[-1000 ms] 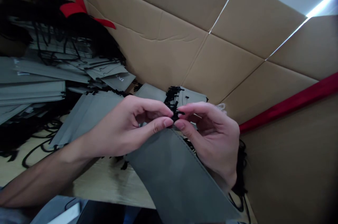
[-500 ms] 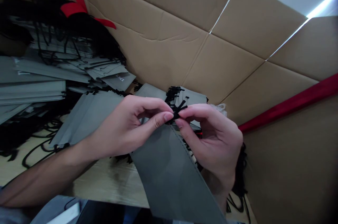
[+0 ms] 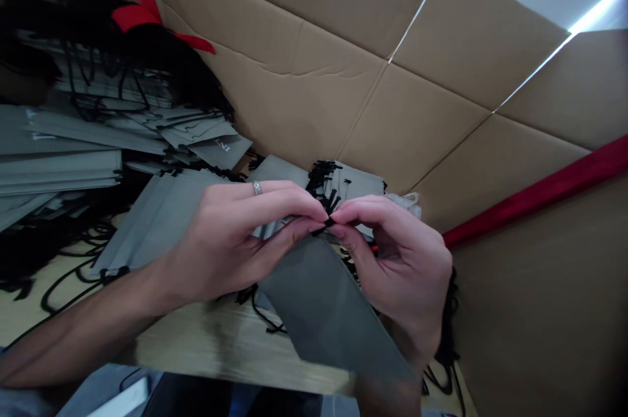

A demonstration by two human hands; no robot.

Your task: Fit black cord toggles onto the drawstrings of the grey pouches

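Observation:
Thumb and forefinger of my left hand pinch a short black cord at the corner of a grey fabric pouch. My right hand pinches the same cord from the other side, its fingertips almost touching the left ones. The cord looks bunched or knotted; its exact form is hidden by the fingers. Below the hands the pouch hangs at a tilt, its lower end in front of my right wrist. A ring shows on one left finger.
Stacks of grey pouches with black cords lie at the left, under a black cord bundle tied with a red strip. More pouches lie behind my hands. Cardboard walls enclose the table; a dark red band runs at right.
My left hand has rolled over, bringing its ring into view, and its fingertips have shifted slightly right. The pouch's lower end has swung up and right. Both hands still pinch the cord.

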